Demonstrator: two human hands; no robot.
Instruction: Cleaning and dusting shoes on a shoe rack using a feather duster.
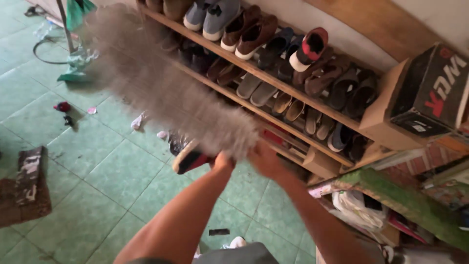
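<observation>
Mat (22, 188): far left, near edge; a dark brown, rough, worn piece lying flat on the floor.
Floor (97, 161): pale green square tiles, dusty, with small scraps strewn toward the far left.
Broom (171, 93): a long, soft grey brush of fine fibres, blurred, slanting from the far left down to the hands at centre; its narrow end sits at the hands.
Shoe (190, 159): dark with a tan sole and a red patch, tilted, just left of the left hand; whether that hand holds it cannot be told.
Left hand (223, 160): fingers curled together at the broom's narrow end, clamped on it as far as shows; the fibres hide the fingertips. The bare forearm rises from the near edge, slanting right.
Right hand (266, 159): closed around the same end, just right of the left hand and almost touching it, knuckles up. The forearm comes in from the near right, slanting left.
Rack (254, 71): slatted wood, two shelves in view, running from the far left to the right; crowded with sneakers, sandals and slippers.
Box (425, 93): black and brown cardboard, far right, tilted on the rack's end.
Clutter (391, 205): near right; a green mossy board, a white bag, papers.
</observation>
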